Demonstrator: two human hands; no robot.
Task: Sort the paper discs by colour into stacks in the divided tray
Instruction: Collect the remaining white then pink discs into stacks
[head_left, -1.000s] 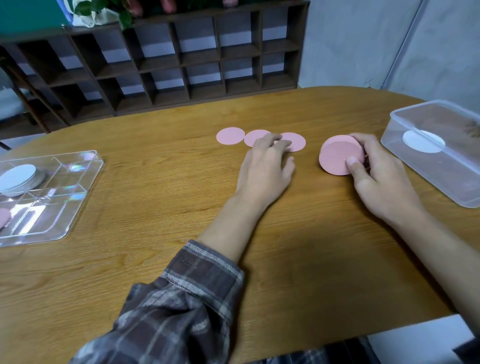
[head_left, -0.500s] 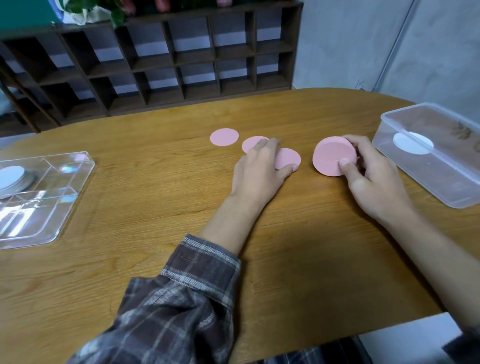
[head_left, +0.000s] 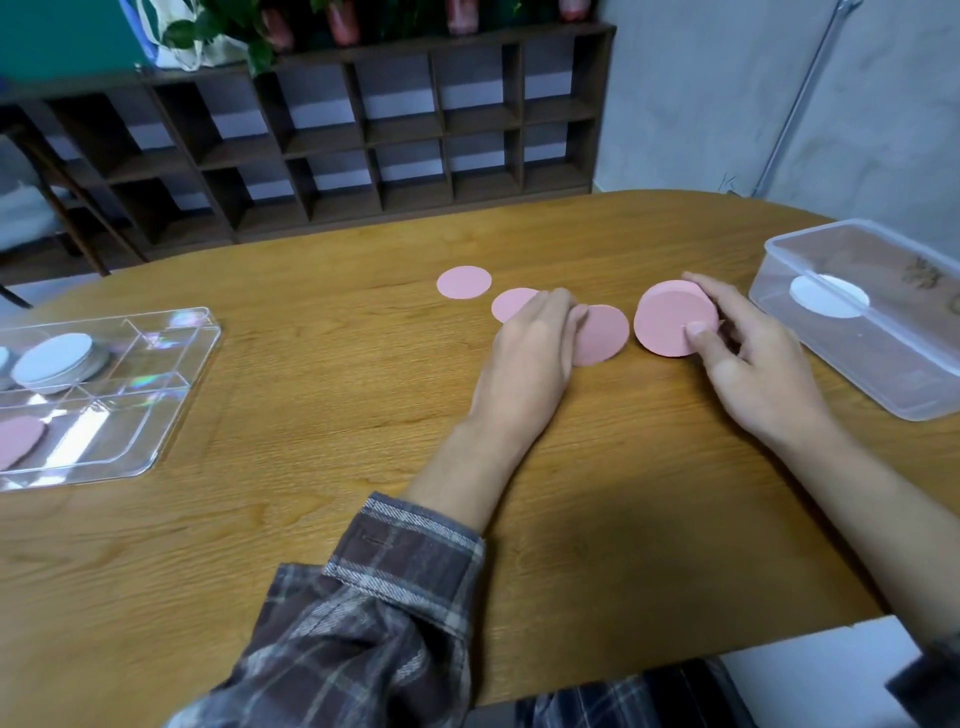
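With the divided tray (head_left: 130, 415) at nine o'clock on the surface (head_left: 623, 493), the right hand (head_left: 758, 374) pinches the pink stack (head_left: 670, 322) at two o'clock, so the left hand's (head_left: 530, 364) flat, together fingers (head_left: 550, 306) should slide the loose pink disc (head_left: 605, 335) over gently, unbuckled.

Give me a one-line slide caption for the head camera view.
Right hand grips a pink disc stack while left hand rests on loose pink discs on the table.
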